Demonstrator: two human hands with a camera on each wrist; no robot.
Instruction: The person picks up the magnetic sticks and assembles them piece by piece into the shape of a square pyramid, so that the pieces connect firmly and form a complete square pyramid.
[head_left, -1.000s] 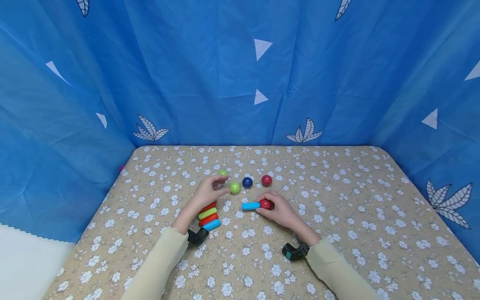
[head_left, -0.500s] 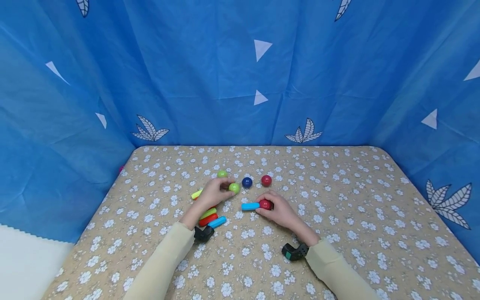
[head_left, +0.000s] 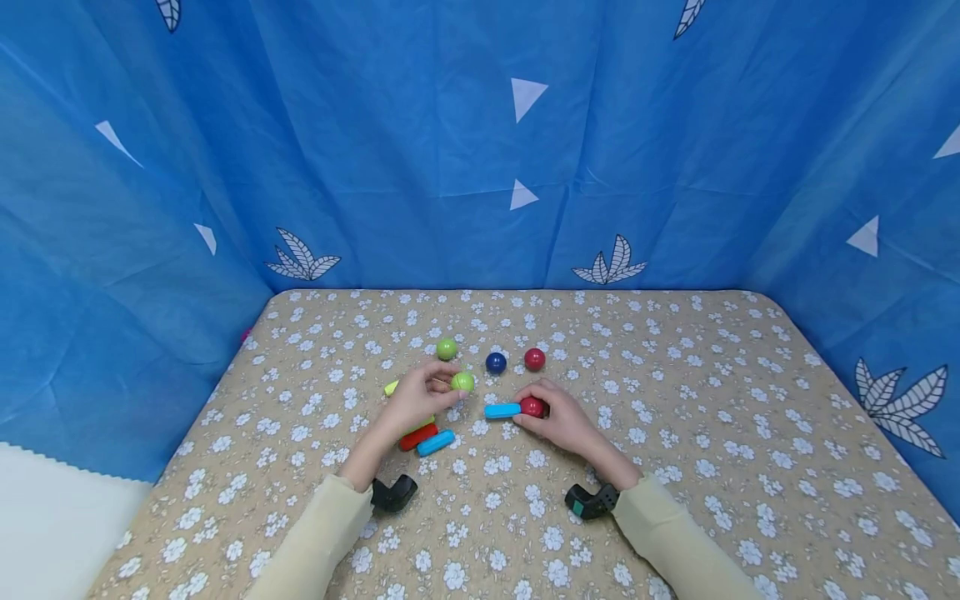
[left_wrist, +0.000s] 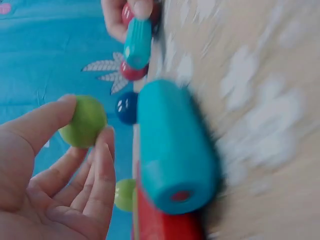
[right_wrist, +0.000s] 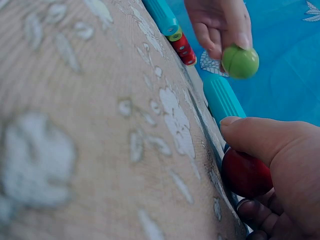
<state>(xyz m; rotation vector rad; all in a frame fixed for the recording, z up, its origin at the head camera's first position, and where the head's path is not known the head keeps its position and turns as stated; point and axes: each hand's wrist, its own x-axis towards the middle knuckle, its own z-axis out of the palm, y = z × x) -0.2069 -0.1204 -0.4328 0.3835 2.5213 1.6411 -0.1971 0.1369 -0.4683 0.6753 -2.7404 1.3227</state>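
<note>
My left hand (head_left: 412, 402) pinches a green ball (left_wrist: 84, 121) between thumb and fingertips; the left wrist view shows it held off the table. On the right, my right hand (head_left: 561, 421) holds a red ball (head_left: 532, 407) with a light blue stick (head_left: 501, 411) extending left from it. The thumb lies where stick and ball meet, so whether they are joined cannot be seen. Below the left hand lie another blue stick (head_left: 436, 443), a red stick (head_left: 417, 437) and a yellow-green stick (head_left: 391, 387), with others partly hidden under the hand and wrist.
A second green ball (head_left: 446, 348), a dark blue ball (head_left: 496, 362) and another red ball (head_left: 534, 359) sit beyond the hands. The table wears a floral cloth (head_left: 675, 483). A blue curtain (head_left: 435, 150) stands around its back and sides.
My left hand reached the nearer green ball, pinched it, and has brought it slightly left and towards me. The blue stick by the left wrist has shifted right. My right hand stays put.
</note>
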